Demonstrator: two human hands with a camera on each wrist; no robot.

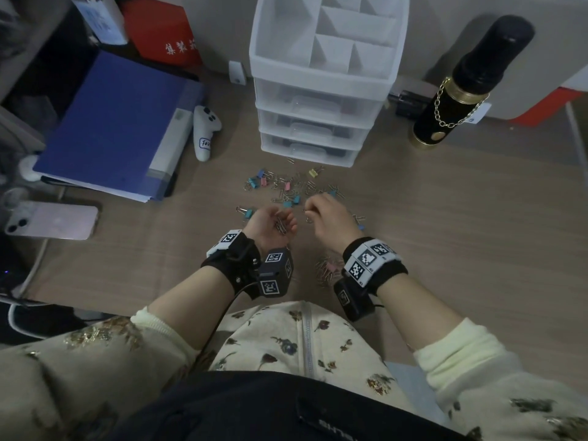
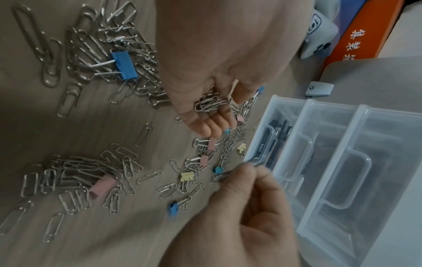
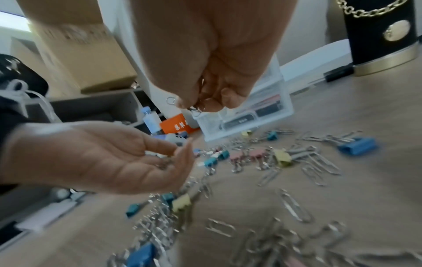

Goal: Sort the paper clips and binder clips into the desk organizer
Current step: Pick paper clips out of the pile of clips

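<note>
Silver paper clips and small coloured binder clips (image 1: 291, 186) lie scattered on the wooden desk in front of the white translucent desk organizer (image 1: 321, 74), which has three drawers and open compartments on top. My left hand (image 1: 284, 222) is palm up and cupped, with several paper clips (image 2: 210, 104) resting in the palm. Just to its right, my right hand (image 1: 308, 213) hovers above the desk and pinches a few paper clips (image 3: 194, 108) at its fingertips. A second small pile of clips (image 1: 327, 268) lies near my right wrist.
A blue folder (image 1: 117, 122) and a white controller (image 1: 205, 132) lie left of the organizer. A phone (image 1: 51, 219) rests at the left edge. A black and gold bottle (image 1: 461, 87) stands at the right, and a red box (image 1: 162, 30) is at the back.
</note>
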